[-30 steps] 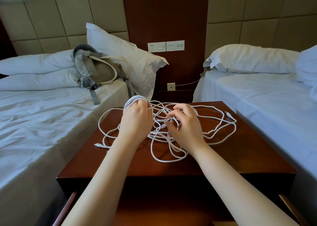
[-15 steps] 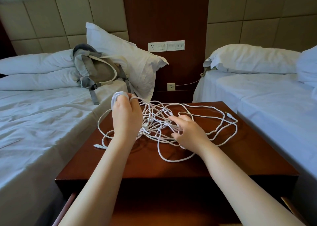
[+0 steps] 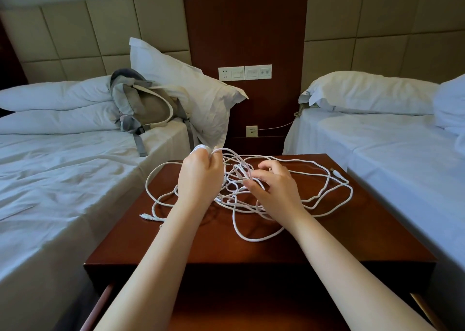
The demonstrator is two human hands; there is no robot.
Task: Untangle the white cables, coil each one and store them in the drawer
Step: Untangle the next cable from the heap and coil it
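White cables sprawl tangled mid-frame on the desk; left hand grips a coiled bundle at the tangle's upper-left edge, right hand pinches strands at its centre.

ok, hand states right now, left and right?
left hand: closed, holding the coiled white cable.
right hand: closed, apparently pinching a strand in the tangle of white cables.

Coil mostly hidden behind L hand. Drawer cut off at near edge. No. of cables in tangle unclear.
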